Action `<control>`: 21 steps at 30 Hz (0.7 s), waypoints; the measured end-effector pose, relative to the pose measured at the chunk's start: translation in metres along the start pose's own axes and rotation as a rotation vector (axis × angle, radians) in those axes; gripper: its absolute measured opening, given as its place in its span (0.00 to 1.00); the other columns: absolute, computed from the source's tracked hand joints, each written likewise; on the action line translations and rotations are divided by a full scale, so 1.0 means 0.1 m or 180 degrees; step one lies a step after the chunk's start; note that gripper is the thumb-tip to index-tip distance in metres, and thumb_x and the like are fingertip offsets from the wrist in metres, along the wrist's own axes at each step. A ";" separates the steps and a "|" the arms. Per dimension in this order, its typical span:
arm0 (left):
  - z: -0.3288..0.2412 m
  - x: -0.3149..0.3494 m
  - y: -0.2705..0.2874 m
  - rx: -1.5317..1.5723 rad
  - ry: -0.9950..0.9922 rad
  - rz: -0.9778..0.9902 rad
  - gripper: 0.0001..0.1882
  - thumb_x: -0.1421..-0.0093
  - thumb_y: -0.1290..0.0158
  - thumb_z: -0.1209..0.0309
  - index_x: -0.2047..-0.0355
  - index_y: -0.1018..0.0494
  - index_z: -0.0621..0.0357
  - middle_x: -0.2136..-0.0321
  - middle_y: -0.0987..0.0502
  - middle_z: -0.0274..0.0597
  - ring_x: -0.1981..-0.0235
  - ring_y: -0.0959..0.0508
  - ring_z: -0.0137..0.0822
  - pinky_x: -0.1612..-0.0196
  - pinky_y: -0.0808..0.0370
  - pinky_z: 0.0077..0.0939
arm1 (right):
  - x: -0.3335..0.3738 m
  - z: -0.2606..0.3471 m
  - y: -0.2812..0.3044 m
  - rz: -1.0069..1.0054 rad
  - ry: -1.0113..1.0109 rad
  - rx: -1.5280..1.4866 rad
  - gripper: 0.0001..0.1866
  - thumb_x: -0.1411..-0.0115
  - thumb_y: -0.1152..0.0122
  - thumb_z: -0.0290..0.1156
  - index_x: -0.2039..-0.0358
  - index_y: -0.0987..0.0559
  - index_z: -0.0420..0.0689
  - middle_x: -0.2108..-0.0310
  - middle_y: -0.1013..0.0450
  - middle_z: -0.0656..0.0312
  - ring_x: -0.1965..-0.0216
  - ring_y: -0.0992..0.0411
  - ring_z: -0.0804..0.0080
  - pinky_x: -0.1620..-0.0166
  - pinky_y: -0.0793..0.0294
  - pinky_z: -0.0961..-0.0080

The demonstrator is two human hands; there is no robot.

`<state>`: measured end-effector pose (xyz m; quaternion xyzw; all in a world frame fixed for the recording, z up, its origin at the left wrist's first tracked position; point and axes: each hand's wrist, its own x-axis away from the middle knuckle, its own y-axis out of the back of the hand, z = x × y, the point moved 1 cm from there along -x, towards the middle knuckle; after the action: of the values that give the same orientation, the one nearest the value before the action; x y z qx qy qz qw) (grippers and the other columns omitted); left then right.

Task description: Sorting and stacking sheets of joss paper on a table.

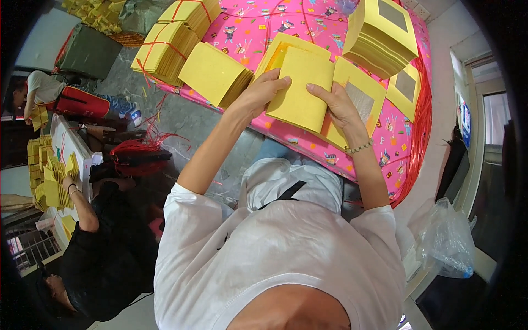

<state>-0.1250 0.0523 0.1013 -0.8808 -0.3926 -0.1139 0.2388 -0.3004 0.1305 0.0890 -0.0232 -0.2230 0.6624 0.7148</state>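
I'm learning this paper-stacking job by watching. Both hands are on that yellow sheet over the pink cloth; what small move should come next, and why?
Probably lower the yellow sheet flat onto the open yellow stack beneath it and square the edges. The left hand and right hand each pinch a side of it, and it sits skewed over the stack on the pink cloth, not yet lined up.

Yellow paper sheets (300, 88), pink cartoon-print tablecloth (247, 27)
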 end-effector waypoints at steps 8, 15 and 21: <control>-0.08 0.01 -0.04 0.0179 0.0153 -0.0022 0.16 0.36 0.57 0.72 0.49 0.38 0.66 0.56 0.28 0.47 0.57 0.24 0.35 0.56 0.25 0.29 | -0.02 0.00 0.03 0.0080 0.0071 0.0063 0.26 0.45 0.35 0.31 0.49 0.31 0.34 0.53 0.28 0.56 0.53 0.29 0.72 0.50 0.29 0.76; -0.10 0.01 -0.07 0.0063 0.0111 -0.0071 0.17 0.37 0.57 0.74 0.48 0.38 0.66 0.56 0.28 0.46 0.56 0.24 0.35 0.56 0.25 0.29 | -0.02 -0.01 0.05 0.0081 0.0161 0.0049 0.24 0.46 0.33 0.32 0.52 0.28 0.35 0.56 0.26 0.58 0.56 0.27 0.74 0.52 0.29 0.78; -0.11 0.05 -0.13 -0.0138 0.0005 -0.0162 0.18 0.37 0.56 0.73 0.48 0.38 0.64 0.56 0.27 0.45 0.56 0.26 0.33 0.54 0.28 0.27 | -0.01 0.01 0.04 0.0058 0.0231 0.0220 0.24 0.46 0.33 0.32 0.51 0.28 0.36 0.56 0.26 0.58 0.57 0.27 0.74 0.52 0.29 0.78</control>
<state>-0.1318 0.0570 0.1171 -0.8755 -0.4121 -0.1292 0.2170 -0.3049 0.1296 0.0882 -0.0244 -0.1737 0.6750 0.7167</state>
